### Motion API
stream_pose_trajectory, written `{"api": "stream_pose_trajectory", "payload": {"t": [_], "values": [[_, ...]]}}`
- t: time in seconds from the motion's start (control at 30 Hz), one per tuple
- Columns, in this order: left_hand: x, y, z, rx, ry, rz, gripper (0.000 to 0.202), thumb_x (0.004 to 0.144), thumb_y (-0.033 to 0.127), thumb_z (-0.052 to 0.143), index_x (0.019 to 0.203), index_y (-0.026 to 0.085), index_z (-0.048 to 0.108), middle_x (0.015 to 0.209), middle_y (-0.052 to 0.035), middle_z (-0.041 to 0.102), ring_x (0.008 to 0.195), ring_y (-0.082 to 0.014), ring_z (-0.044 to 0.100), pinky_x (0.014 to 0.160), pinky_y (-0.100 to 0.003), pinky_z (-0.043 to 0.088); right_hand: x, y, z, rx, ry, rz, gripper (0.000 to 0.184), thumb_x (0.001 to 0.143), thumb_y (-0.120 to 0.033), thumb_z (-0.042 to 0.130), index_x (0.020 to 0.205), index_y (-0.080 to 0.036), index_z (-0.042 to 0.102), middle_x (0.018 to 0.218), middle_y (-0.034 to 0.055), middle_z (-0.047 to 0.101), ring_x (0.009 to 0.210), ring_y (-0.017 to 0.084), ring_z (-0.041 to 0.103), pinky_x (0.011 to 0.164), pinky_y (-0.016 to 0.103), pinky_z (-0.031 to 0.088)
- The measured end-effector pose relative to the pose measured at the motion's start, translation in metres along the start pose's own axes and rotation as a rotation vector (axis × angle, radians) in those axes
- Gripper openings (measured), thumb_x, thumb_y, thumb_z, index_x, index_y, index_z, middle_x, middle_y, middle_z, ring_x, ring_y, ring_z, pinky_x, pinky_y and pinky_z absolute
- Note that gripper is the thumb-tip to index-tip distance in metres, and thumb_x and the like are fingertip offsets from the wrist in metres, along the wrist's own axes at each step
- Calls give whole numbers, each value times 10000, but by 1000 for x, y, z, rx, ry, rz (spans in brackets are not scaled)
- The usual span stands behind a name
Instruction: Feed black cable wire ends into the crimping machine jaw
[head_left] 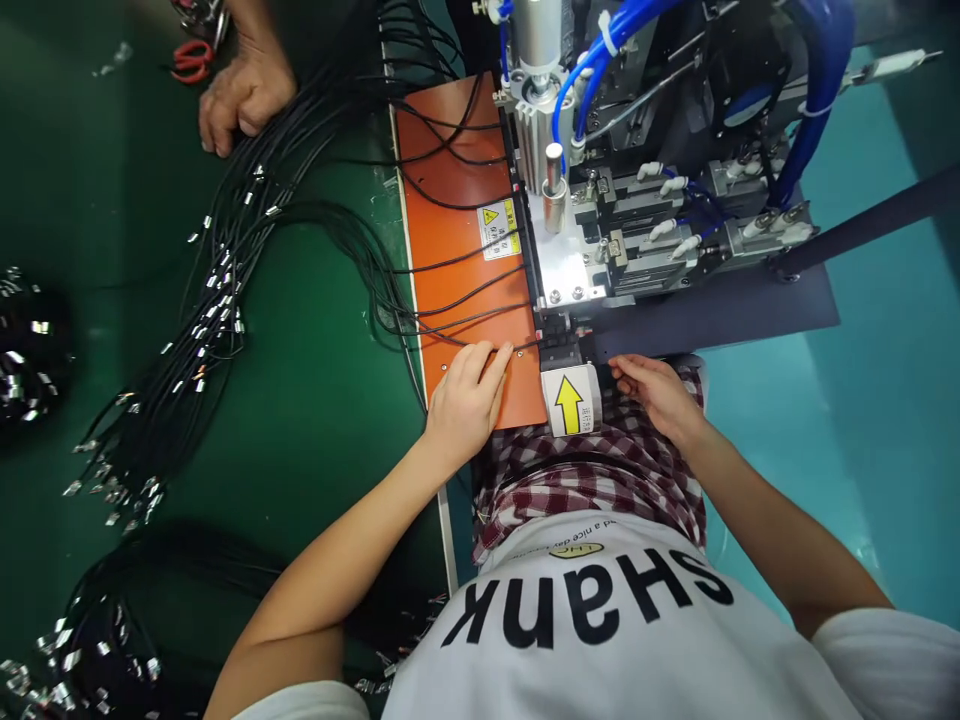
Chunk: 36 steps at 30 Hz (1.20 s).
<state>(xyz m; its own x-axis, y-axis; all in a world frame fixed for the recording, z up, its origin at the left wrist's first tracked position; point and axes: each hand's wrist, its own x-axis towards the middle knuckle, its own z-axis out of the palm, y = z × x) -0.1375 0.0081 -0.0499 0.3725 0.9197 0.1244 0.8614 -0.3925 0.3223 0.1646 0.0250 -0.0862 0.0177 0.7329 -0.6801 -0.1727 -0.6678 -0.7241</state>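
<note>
My left hand (465, 395) lies over the orange plate (517, 390), its fingertips closed on a thin black cable (525, 346) that runs into the machine's front edge. Right of the arrow-marked white cover (571, 400), my right hand (656, 393) has thumb and fingers pinched together beside the black end block (561, 350). Whatever may be between those fingertips is too small to make out. Several more black cables (472, 290) cross the plate and enter the machine (559, 255) along its left side.
A large bundle of black cables (217, 290) with shiny metal ends spreads across the green table (315, 400). Another person's hand (251, 95) rests by it, near red-handled pliers (193, 62). More cable bundles (97, 640) lie at left. Blue air hoses (814, 110) hang over the machine.
</note>
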Motion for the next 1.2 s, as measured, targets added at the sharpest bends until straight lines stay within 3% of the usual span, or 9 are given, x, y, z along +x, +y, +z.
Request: {"api": "stream_pose_trajectory", "payload": {"t": [0.13,0.23,0.43,0.53,0.6,0.73,0.83,1.0,1.2], "values": [[39,-13,-6,-4,14,-35,496,1036,320,354,1463,109,491,1410,-204,520,1360,-315,454,1122,-475,434,-4,6,-3,-18,-6,-20,322,673,-459,871,854,-206,785,812,-9,655,642,75,527,584,205,456],[45,-26,-29,-47,-29,64,455,1040,293,316,1400,130,542,1353,-171,564,1309,-275,499,1101,-440,443,-15,11,-13,-40,6,-90,268,705,-436,855,868,-234,786,850,-3,665,678,85,554,594,201,480],[-65,4,-71,-74,-575,629,201,964,183,514,988,195,713,1050,-116,723,1056,-216,632,892,-344,491,-42,14,-52,-170,96,-125,187,774,-474,799,838,-299,785,1001,103,694,799,210,627,619,351,513],[-90,12,-70,49,-756,534,148,893,94,577,879,162,707,841,-112,733,882,-226,667,757,-344,488,-59,2,-42,-204,63,-152,191,801,-466,781,852,-282,773,984,135,679,733,208,588,628,395,479],[-73,10,-70,-14,-723,419,146,922,121,560,898,157,699,801,-88,726,787,-203,674,673,-312,473,-74,-9,-23,-295,48,-225,206,833,-478,745,909,-287,755,934,104,678,698,201,565,661,403,480],[-14,15,-71,-422,-312,184,236,1028,238,455,1134,174,655,1011,-70,742,905,-152,694,781,-253,514,-95,-28,24,-561,-98,-446,175,910,-427,662,984,-278,717,878,54,687,724,192,591,672,354,475],[10,32,-61,-609,-145,120,243,1030,257,463,1113,162,671,964,-73,724,851,-139,675,773,-247,520,-95,-34,51,-656,-217,-650,143,913,-326,657,1038,-273,703,938,38,695,759,178,612,689,328,476],[21,51,-44,-695,-89,98,218,1003,254,524,1105,154,689,906,-71,687,812,-143,630,759,-267,510,-83,-38,68,-608,-166,-729,163,883,-348,708,1019,-261,693,877,27,694,713,165,605,658,319,467],[32,55,-45,-693,-117,58,186,997,268,538,1055,173,687,915,-59,709,820,-144,643,756,-261,506,-81,-44,65,-590,-98,-798,71,910,-286,665,878,-236,704,821,20,673,699,152,576,650,314,446]]}}
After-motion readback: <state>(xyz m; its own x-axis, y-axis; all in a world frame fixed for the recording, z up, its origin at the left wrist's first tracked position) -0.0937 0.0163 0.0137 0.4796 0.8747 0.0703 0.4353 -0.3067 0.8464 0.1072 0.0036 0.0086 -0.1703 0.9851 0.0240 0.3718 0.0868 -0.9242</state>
